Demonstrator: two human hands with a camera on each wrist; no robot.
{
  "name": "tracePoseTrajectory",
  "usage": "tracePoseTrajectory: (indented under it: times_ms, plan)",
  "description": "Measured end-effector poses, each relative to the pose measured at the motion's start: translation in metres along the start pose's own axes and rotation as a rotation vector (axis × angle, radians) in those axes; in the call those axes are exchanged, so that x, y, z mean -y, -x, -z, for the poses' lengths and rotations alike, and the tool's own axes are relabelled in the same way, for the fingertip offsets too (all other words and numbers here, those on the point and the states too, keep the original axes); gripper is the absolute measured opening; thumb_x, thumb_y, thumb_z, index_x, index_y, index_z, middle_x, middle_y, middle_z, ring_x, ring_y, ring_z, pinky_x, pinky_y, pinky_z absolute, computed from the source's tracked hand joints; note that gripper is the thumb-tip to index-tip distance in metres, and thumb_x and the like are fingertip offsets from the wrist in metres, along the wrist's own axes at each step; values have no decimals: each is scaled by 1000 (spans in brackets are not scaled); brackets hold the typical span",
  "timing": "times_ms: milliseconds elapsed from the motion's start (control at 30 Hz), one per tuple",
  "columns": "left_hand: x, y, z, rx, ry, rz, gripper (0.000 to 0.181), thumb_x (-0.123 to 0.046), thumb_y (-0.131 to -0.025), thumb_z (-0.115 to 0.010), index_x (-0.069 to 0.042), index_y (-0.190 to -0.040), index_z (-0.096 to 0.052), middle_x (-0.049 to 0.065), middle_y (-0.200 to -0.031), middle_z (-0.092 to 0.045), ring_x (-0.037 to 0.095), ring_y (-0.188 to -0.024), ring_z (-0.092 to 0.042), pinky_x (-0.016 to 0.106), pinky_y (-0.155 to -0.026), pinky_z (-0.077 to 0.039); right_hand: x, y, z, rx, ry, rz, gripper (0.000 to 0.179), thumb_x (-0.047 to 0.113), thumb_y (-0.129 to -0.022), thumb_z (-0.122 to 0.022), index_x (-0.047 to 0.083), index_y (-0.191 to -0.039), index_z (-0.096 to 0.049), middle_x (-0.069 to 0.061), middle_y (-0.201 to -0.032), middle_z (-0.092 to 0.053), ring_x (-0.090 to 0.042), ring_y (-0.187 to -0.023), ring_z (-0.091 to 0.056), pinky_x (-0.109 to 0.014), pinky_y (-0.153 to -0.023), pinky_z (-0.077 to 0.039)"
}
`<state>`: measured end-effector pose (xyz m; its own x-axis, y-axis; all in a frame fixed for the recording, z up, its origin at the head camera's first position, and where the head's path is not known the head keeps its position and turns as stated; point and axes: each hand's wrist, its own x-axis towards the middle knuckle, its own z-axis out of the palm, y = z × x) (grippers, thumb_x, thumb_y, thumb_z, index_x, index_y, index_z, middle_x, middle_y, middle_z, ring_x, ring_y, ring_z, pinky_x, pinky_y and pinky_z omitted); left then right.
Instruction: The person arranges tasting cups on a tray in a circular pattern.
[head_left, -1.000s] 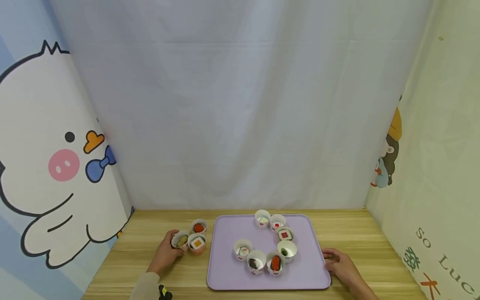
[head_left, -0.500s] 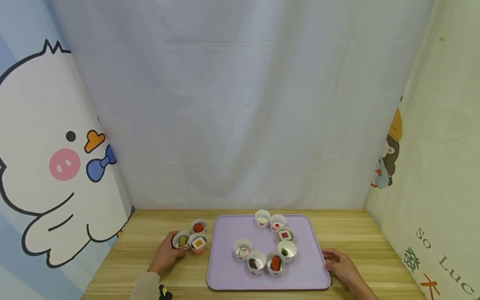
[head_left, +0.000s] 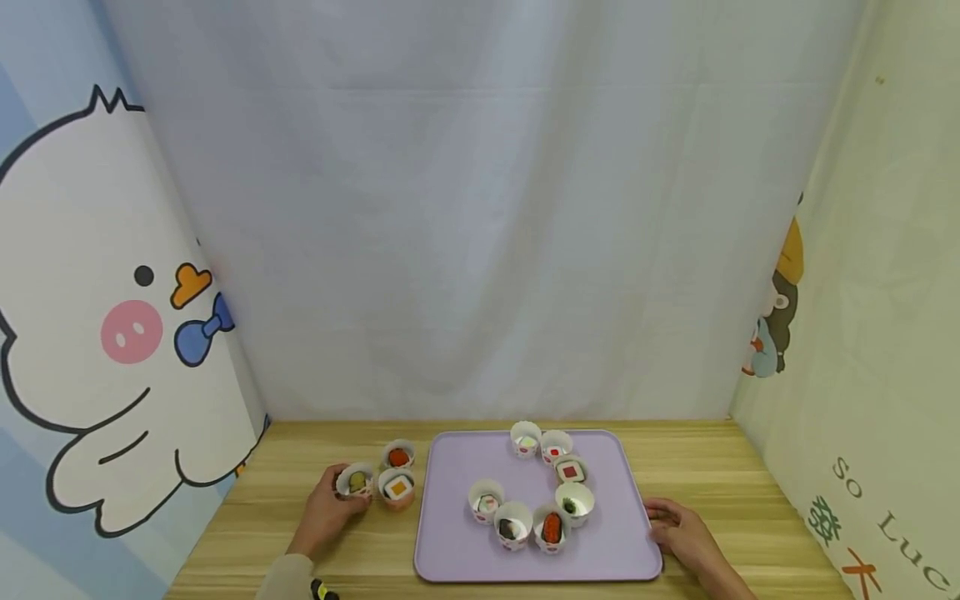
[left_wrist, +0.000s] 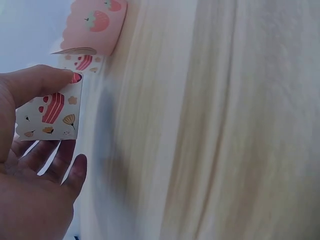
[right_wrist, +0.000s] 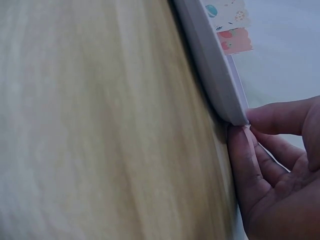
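Note:
My left hand [head_left: 328, 515] holds a small paper cup [left_wrist: 62, 116] by its side, thumb on one side and fingers on the other. The cup has a cake print and carries a greenish-yellow sushi piece [head_left: 357, 482]. Just right of it stands a pink strawberry-print cup [left_wrist: 97, 25] with a white-and-orange piece, and behind that a cup with a red-topped piece [head_left: 398, 457]. On the right, my right hand [head_left: 684, 533] pinches the rim of the lilac tray [right_wrist: 212, 65] between thumb and fingers.
Several paper cups with sushi pieces stand on the tray in a curved row, from a back cup [head_left: 526, 440] round to a left one [head_left: 486, 502]. The wooden table [head_left: 375, 567] meets a grey-white curtain [head_left: 480, 250] behind.
My left hand has shifted slightly left with its cup, opening a small gap to the strawberry-print cup. The right hand and tray have stayed in place.

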<state>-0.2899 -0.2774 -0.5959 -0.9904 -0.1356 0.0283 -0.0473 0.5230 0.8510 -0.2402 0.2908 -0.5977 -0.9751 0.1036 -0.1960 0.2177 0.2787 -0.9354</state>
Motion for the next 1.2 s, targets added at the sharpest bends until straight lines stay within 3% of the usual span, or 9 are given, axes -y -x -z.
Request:
tracePoseTrajectory:
  times_ms: [333,600,900,1200]
  plan:
    - [-12,10,12,-8,-30,10,72,-20,-76,-82,-5,-136,-44,21,-130,-58,30,-113,-58,39,-93,-48,0,2,0,-6,7,2,54,-14,-76,-57,-12,-129,-52,-14,-107,-66,-13,-82,-61,-28,-65,-54]
    - [-34,18,23,29,7,-7,72,-22,-82,-77,-5,-141,-37,24,-139,-49,38,-129,-49,53,-107,-42,0,2,0,-11,4,3,53,-14,-76,-58,-12,-129,-53,-14,-107,-66,-14,-82,-61,-28,-66,-55]
    - [-63,21,25,35,-32,-94,73,-26,-84,-77,-8,-143,-37,19,-139,-51,34,-127,-50,51,-105,-44,1,3,0,-10,4,6,54,-14,-75,-59,-11,-129,-53,-15,-108,-66,-15,-84,-62,-29,-66,-55]
    - [-92,24,16,51,12,-209,69,-17,-82,-78,-6,-139,-41,18,-135,-55,33,-124,-53,51,-104,-45,0,2,-1,-3,-1,12,54,-14,-76,-57,-12,-129,-53,-16,-109,-66,-14,-83,-61,-29,-67,-55]
